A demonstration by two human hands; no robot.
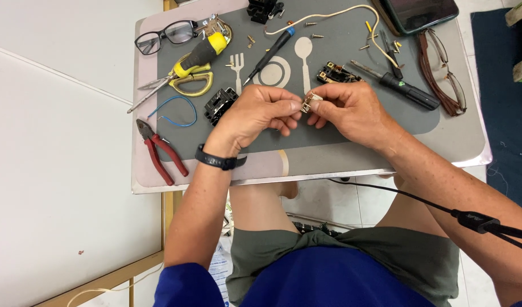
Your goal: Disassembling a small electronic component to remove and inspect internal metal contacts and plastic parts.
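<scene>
Both hands pinch a small white-and-brass part (311,102) at frame centre: left hand (260,112) and right hand (352,111) fingertips closed on it. Black switch bodies (220,104) lie disassembled on the tray (158,176); screws (317,36) loose upper centre, reassembly pending. Red pliers (158,150) at left.

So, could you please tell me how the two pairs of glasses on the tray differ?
The black glasses lie at the tray's far left corner; the brown glasses lie along its right edge. The black pair has thicker rims, the brown pair thinner ones. Both rest unworn, clear of both hands.
</scene>
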